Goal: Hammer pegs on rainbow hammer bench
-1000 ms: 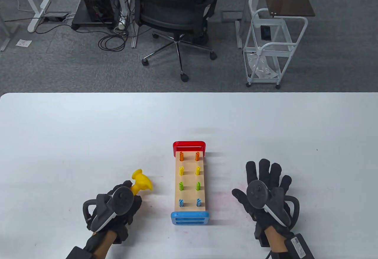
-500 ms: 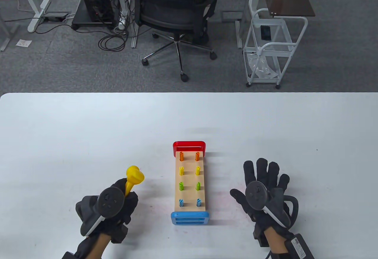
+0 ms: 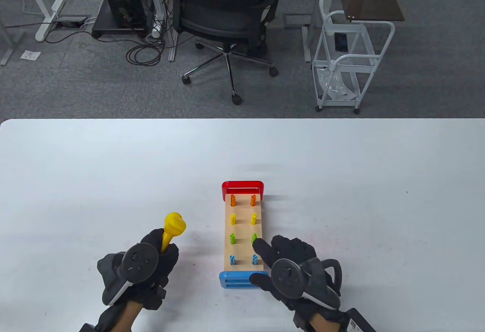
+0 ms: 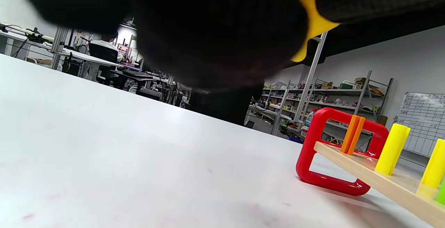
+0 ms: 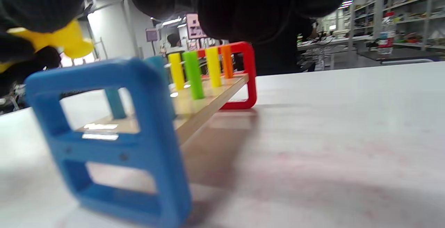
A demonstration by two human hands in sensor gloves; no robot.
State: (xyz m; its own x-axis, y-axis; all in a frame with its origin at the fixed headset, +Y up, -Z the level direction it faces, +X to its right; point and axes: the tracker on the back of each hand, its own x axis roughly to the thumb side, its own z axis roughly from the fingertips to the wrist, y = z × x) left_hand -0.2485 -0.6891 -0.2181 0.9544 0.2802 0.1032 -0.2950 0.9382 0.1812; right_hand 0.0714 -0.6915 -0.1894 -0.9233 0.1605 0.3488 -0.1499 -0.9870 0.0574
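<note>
While the left hand [image 3: 151,258] gripped the handle of the yellow hammer [image 3: 172,227] with its fingers wrapped around it, the head stood raised above the desk [image 3: 113,165], well to the left of the peg bench [image 3: 243,235] and not yet over any peg. The bench lay near the middle of the desk, lengthwise away from the person, with its red end [image 3: 242,187] far and its blue end [image 3: 235,281] near. Its pegs [image 3: 233,238] stood in two rows, orange, yellow, green and blue, and in the right wrist view they all rose tall above the wooden board, so none looked driven in. The right hand [image 3: 291,267] sat against the near right corner of the bench, fingers spread loosely and holding nothing; one fingertip [image 3: 257,244] reached over the board beside the right green peg, and the thumb lay by the blue end. Whether it was actually pressing on the wood could not be told. This looked like the setup step, bracing the bench before the first blow. The next move would call for swinging the hammer across to a chosen peg and striking straight down on its top, with the steadying fingers kept away from that peg.
</note>
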